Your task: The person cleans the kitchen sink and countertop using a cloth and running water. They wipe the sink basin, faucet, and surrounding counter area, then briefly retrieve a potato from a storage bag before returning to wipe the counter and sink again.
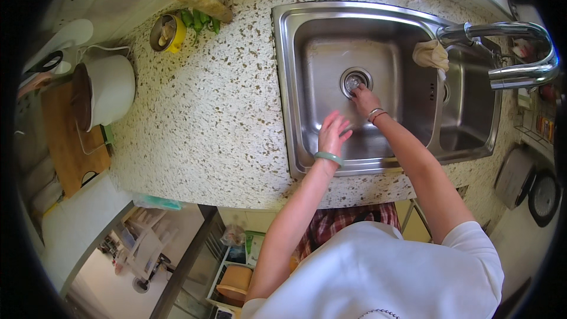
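Note:
My right hand [367, 100] reaches into the large basin of the steel sink [322, 82]. Its fingertips are pinched together at the round metal drain strainer [354, 81], in the middle of the basin floor. The undersides of the fingers are hidden. Over the near left part of the basin, my left hand [334, 132] hovers open, fingers apart and slightly blurred, holding nothing. A green bangle [328, 158] circles the left wrist, and thin bracelets [375, 114] are on the right.
A chrome faucet [522, 77] arches over the smaller right basin. A beige cloth [430, 55] hangs on the divider. Green peppers [199, 20] and a yellow pot [177, 34] sit at the back left. A white rice cooker [112, 91] stands near a wooden board [62, 136].

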### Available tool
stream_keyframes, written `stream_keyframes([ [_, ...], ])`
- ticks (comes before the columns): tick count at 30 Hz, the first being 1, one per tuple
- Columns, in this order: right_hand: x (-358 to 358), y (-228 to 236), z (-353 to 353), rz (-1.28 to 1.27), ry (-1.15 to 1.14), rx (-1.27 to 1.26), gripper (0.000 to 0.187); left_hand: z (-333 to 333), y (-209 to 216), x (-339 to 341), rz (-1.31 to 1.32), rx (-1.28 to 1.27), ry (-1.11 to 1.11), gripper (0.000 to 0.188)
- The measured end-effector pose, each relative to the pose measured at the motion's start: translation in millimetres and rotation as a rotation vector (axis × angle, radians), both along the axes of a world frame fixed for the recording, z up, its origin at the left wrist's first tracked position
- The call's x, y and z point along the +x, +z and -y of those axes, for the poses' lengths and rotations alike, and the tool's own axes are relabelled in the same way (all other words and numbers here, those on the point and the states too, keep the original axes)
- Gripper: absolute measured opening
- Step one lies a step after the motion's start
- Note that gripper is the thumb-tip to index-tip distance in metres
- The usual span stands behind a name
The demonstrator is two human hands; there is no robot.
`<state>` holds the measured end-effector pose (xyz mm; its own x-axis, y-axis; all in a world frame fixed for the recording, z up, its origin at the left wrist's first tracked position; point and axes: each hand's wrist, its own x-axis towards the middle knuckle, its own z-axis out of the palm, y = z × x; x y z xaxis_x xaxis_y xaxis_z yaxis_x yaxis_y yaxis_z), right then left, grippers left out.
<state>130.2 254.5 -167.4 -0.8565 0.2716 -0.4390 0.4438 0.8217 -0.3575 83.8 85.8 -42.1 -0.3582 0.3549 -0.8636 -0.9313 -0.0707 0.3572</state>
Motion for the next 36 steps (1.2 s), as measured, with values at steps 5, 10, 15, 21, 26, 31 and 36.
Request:
stream_keyframes([
  [5,5,-12,2,-0.133,-0.217,0.002,0.013,9,5,-9,0.004,0.091,-0.055,0.045],
  [10,-3,5,3,-0.037,-0.133,0.050,0.015,22,14,-12,-0.012,0.088,-0.067,0.043],
  [15,-2,-1,3,0.032,-0.042,0.132,0.016,28,21,-5,-0.036,0.089,-0.039,0.040],
  [21,2,-19,-2,-0.069,0.155,0.256,0.012,30,21,-2,-0.063,0.097,-0.031,0.039],
  [26,11,-24,-17,-0.165,0.264,0.296,0.011,33,21,1,-0.077,0.121,-0.026,0.038],
  [31,15,12,-23,-0.293,0.278,0.284,0.009,32,22,-6,-0.042,0.178,-0.012,0.040],
  [36,16,83,-20,-0.609,0.256,0.233,0.012,19,29,-6,-0.044,0.189,-0.014,0.049],
])
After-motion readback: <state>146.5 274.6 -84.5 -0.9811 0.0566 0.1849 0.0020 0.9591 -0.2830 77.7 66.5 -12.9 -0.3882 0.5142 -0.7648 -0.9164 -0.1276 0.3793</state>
